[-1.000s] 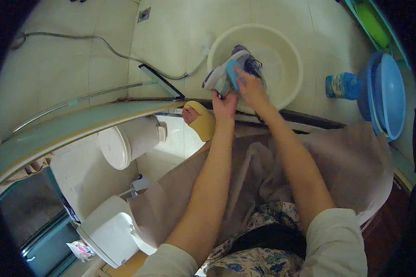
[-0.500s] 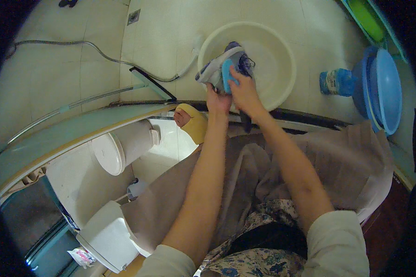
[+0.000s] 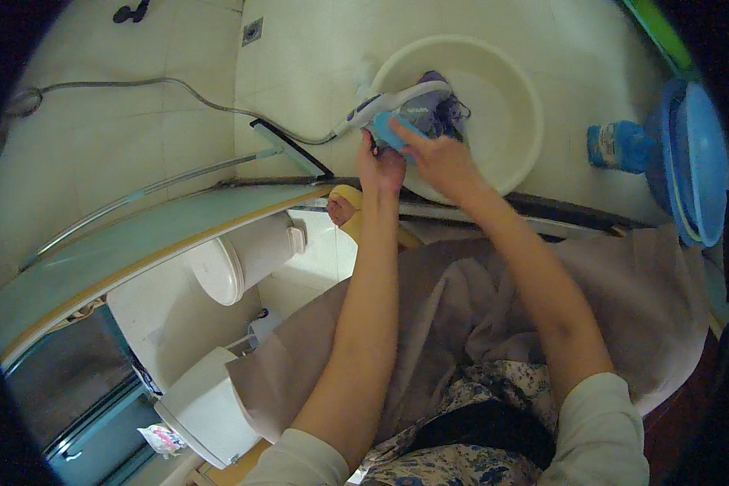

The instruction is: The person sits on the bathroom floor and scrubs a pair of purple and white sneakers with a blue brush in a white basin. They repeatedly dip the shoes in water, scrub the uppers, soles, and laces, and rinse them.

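1. The grey-and-purple shoe (image 3: 429, 105) is held over the left edge of the pale basin (image 3: 506, 134), its white sole edge now lying more level than half a second ago.
2. The shoe's near end is gripped by the left hand (image 3: 383, 168), partly beneath it (the exact finger placement cannot be told).
3. The blue scrubber (image 3: 387, 132) is gripped in the right hand (image 3: 445, 166) and pressed to the shoe; it has been swung from nearly upright to aslant and shifted toward the shoe's left end.
4. By this, a different patch is apparently being scrubbed, while the purple upper is left uncovered.
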Available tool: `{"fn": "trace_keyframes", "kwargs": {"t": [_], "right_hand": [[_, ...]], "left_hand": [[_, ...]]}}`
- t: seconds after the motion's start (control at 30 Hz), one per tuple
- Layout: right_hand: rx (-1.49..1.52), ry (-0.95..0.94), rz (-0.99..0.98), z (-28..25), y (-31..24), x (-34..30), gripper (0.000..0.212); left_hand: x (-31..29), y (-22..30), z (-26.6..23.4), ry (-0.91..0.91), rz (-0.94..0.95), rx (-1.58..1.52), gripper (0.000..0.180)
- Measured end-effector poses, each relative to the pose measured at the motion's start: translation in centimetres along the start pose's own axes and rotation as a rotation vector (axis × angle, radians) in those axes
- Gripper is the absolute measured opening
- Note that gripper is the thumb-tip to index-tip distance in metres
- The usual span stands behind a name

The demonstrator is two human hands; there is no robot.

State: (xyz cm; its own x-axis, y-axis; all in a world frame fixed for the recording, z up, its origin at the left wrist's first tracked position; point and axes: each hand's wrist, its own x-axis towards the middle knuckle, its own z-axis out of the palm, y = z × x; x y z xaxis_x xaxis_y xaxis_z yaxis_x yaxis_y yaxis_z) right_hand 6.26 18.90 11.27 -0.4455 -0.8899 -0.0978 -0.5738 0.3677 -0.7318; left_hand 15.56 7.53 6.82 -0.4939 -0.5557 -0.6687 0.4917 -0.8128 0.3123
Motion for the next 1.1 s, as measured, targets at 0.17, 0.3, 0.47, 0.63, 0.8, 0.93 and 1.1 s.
{"fn": "trace_keyframes", "kwargs": {"t": [0.17, 0.3, 0.47, 0.63, 0.8, 0.93, 1.1], "right_hand": [[0.062, 0.163, 0.052, 0.5, 1.2, 0.8, 0.049], [0.122, 0.259, 0.120, 1.4, 0.8, 1.5, 0.049], [0.004, 0.191, 0.164, 1.2, 0.4, 2.1, 0.049], [-0.027, 0.122, 0.060, -0.4, 1.0, 2.3, 0.047], [0.088, 0.254, 0.166, 0.8, 2.0, 3.4, 0.048], [-0.045, 0.006, 0.014, 0.8, -1.0, 1.6, 0.047], [0.081, 0.172, 0.114, -0.1, 0.7, 3.3, 0.047]], "left_hand": [[1.1, -0.2, 0.7, -0.015, 0.027, 0.068, 0.035], [1.9, 0.1, 1.0, -0.098, 0.044, 0.071, 0.036], [2.2, 0.4, 1.5, -0.100, -0.020, 0.139, 0.035], [2.7, 0.9, 0.6, -0.053, -0.050, -0.076, 0.032], [2.1, -0.3, 2.4, 0.071, 0.040, -0.026, 0.030], [1.8, 0.5, 1.1, 0.066, 0.009, 0.046, 0.030], [2.8, 0.6, 1.0, 0.089, -0.003, -0.053, 0.031]]}}
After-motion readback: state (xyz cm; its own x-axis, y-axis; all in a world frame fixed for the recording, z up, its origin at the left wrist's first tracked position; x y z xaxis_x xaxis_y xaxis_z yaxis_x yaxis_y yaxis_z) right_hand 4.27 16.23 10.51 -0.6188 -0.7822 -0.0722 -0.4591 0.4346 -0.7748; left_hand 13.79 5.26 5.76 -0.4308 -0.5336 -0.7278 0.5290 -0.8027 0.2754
